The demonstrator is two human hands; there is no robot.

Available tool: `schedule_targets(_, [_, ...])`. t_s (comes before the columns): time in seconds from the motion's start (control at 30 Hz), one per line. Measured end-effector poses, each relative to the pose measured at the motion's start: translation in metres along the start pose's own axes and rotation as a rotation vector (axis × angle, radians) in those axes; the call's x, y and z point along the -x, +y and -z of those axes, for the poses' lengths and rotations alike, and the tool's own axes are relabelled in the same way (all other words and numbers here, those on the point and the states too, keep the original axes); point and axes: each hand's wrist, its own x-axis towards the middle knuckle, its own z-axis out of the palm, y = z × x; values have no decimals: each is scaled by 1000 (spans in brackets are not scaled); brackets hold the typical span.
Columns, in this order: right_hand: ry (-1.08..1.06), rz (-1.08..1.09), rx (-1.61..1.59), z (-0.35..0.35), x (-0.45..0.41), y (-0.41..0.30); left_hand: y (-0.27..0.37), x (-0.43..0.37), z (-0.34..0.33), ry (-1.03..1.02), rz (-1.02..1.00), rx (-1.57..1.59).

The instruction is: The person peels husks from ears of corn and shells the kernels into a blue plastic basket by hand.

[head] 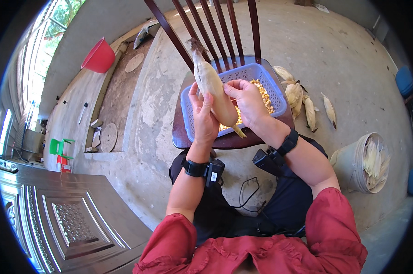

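An ear of corn in its pale dry husk (211, 85) is held between my hands, its brown silk end pointing up and away, its stalk end towards me. My left hand (204, 118) grips it from the left side with thumb and fingers. On its right side, the thumb and fingertips of my right hand (245, 99) pinch the husk. Beneath both hands, a blue-violet plastic basket (280, 97) with loose yellow corn kernels (266, 99) in it rests on the seat of a dark wooden chair (182, 138).
Several husked ears of corn (310, 113) lie on the concrete floor right of the chair. A pale bucket (347, 164) holds stripped husks (374, 161). A metal door (124, 205) stands at lower left; a red tub (100, 56) and a green chair (56, 147) are farther off.
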Motion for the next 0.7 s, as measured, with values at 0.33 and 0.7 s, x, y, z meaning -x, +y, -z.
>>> schedule_targets(0.33, [-13,15,83,0,-2,0,-5,0,2,-18,-37,-26])
schedule_targets(0.7, [62,288,560,4,-8,7,-3,-1,0,-16,2,79])
